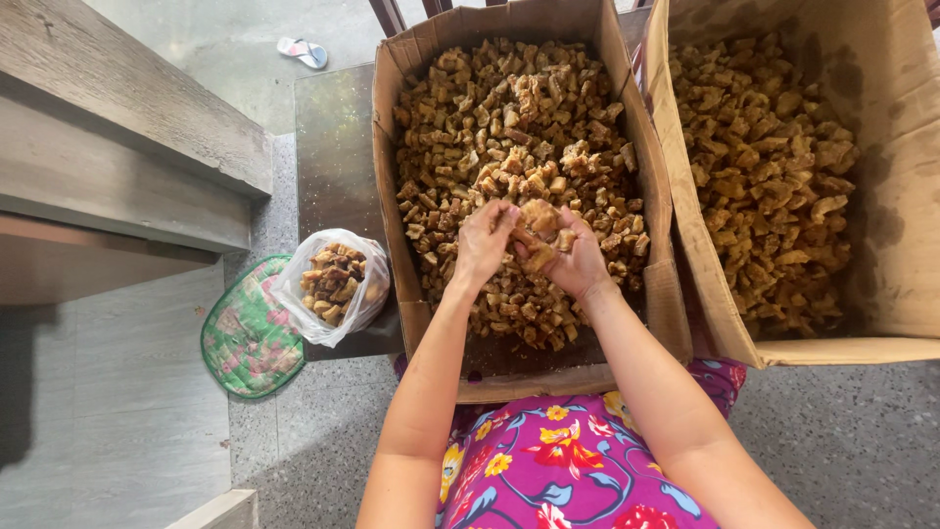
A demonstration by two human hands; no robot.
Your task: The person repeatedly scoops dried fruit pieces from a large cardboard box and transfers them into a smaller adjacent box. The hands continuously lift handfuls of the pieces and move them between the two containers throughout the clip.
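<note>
both hands over near cardboard box (411, 323). right hand (578, 263) fingers curled around brown chunk cluster (541, 233); left hand (483, 240) fingertips pinch its left edge. cluster between hands, long axis roughly upright, above loose pieces.

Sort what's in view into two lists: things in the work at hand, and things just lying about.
In the work:
left hand and right hand, together holding brown chunks
near cardboard box of chunks
clear plastic bag part-filled with chunks

Lying about:
second cardboard box of chunks
green patterned mat
sandal on the floor
</note>
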